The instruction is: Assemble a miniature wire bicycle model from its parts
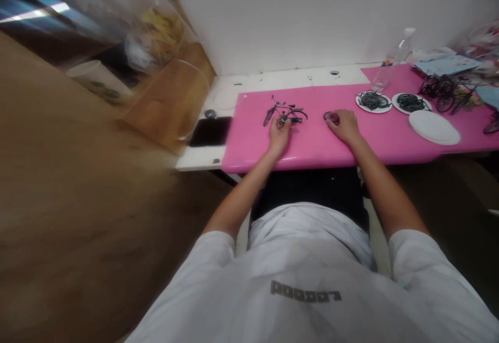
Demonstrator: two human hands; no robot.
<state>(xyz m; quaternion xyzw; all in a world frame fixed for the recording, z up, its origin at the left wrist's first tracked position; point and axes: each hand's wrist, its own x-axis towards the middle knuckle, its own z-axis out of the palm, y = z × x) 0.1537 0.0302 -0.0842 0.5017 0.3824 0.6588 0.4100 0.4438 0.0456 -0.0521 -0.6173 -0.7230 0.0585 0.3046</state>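
Note:
A small black toy bicycle (288,110) is gripped low on its frame by my left hand (279,131), its front wheel to the left and handlebar up. The thumb and fingers of that hand are closed on it. To the right, my right hand (344,124) pinches a small dark toy wheel (328,116) just above the pink sheet (312,148). A gap of bare pink sheet lies between the two hands. The finer parts of the bicycle are too small to make out.
White plates of dark small parts, one plate (357,105) and another (394,105), sit right of my hands. Near them are a blank white plate (434,127), a clear bottle (384,75) and several toy bicycles (446,93). A black phone-like slab (210,132) lies left.

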